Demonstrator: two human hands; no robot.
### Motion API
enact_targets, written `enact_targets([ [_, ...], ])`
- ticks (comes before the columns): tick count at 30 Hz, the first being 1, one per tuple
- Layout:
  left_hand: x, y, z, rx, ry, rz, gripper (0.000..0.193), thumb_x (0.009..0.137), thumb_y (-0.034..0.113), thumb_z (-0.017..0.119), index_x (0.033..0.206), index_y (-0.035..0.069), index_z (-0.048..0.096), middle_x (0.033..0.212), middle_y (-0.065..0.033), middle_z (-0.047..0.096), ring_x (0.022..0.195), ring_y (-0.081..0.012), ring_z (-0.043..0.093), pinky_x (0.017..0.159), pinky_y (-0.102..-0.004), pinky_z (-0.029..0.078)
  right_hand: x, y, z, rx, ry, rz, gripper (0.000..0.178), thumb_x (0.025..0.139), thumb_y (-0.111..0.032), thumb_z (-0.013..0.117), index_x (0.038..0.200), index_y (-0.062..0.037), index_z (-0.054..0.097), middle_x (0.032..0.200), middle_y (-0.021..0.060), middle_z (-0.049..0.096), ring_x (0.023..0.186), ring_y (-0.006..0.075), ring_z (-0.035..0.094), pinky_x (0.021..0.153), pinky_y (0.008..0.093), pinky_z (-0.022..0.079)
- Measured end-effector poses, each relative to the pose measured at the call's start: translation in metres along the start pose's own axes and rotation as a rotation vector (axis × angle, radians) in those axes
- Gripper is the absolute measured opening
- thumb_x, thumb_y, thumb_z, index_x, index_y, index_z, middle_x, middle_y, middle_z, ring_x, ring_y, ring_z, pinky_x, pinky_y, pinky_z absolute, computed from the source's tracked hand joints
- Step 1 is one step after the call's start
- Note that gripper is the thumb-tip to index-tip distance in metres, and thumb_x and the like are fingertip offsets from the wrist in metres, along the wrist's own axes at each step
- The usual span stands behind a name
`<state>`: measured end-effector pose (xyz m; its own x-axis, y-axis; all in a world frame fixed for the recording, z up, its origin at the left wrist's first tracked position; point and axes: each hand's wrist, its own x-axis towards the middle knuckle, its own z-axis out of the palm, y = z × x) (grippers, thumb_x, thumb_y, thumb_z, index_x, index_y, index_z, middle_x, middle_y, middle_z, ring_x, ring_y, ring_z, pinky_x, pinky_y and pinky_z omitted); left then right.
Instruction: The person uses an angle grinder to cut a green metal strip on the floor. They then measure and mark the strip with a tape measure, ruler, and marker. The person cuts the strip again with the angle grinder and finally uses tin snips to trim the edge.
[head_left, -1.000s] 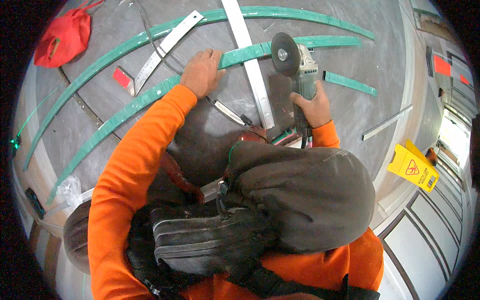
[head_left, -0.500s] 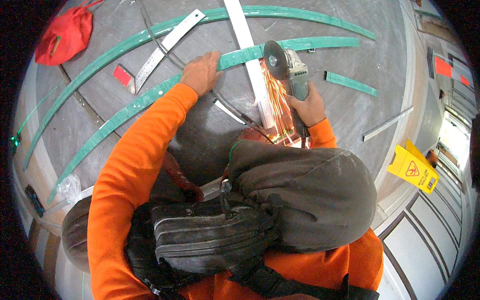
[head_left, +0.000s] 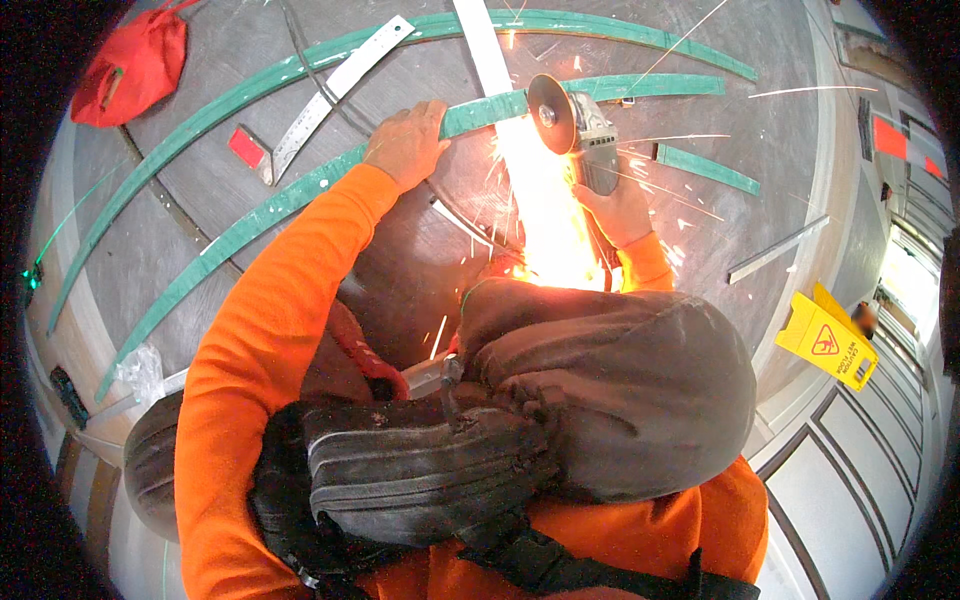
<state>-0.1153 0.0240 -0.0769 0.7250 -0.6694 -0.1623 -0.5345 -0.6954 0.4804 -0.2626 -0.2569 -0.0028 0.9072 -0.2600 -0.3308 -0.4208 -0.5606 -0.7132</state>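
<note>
My left hand is closed over a long curved green strip, pressing it near its middle. In my right hand is an angle grinder, its body in my fist. The grinder's cutting disc meets the strip to the right of my left hand. Bright sparks pour from the disc toward my knees and hide what lies beneath. Under the strip runs a straight white bar.
A second curved green strip lies beyond. Around them are a try square, a short green offcut, a thin grey bar and a red bag. A yellow floor sign stands at right; a cable crosses the far strip.
The spark stream has grown much brighter and wider, with sparks now flying right and far as well. Both hands and the grinder have barely moved.
</note>
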Motion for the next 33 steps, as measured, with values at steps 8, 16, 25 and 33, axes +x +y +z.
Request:
enact_targets([
  [8,0.0,-0.001,0.001,0.015,-0.011,0.001,0.042,0.086,0.024,0.068,0.118,0.005,0.048,0.11,-0.018,0.06,0.098,-0.0381,0.062,0.083,-0.0466,0.051,0.024,0.026,0.011,-0.069,0.095,-0.157,0.073,0.071,-0.035,0.078,0.128,-0.0003,0.049,0.113,0.0226,0.064,0.106,0.0375,0.063,0.091,0.0431,0.05],
  [16,0.002,-0.004,-0.003,-0.006,-0.054,-0.017,0.042,0.086,0.026,0.069,0.115,0.003,0.05,0.111,-0.0193,0.061,0.101,-0.0371,0.063,0.086,-0.0457,0.05,0.018,0.009,0.012,-0.134,0.072,0.091,0.074,0.068,-0.035,0.082,0.125,0.0017,0.052,0.109,0.0253,0.066,0.102,0.04,0.065,0.089,0.0435,0.05],
  [25,0.005,0.009,-0.025,0.042,-0.084,-0.049,0.043,0.085,0.024,0.069,0.118,0.004,0.05,0.109,-0.0202,0.065,0.096,-0.0393,0.065,0.08,-0.0476,0.053,-0.008,0.013,0.0,-0.038,0.15,0.035,0.057,0.069,-0.029,0.083,0.113,-0.0031,0.057,0.101,0.0188,0.068,0.093,0.0342,0.066,0.082,0.0424,0.051],
  [33,-0.001,0.008,-0.007,0.055,-0.037,0.026,0.03,0.087,0.018,0.065,0.108,0.007,0.048,0.099,-0.0185,0.067,0.084,-0.0384,0.068,0.07,-0.0489,0.055,-0.004,0.003,-0.006,-0.127,0.124,0.02,0.066,0.067,-0.034,0.084,0.116,-0.0009,0.056,0.105,0.023,0.067,0.098,0.038,0.066,0.084,0.0437,0.051],
])
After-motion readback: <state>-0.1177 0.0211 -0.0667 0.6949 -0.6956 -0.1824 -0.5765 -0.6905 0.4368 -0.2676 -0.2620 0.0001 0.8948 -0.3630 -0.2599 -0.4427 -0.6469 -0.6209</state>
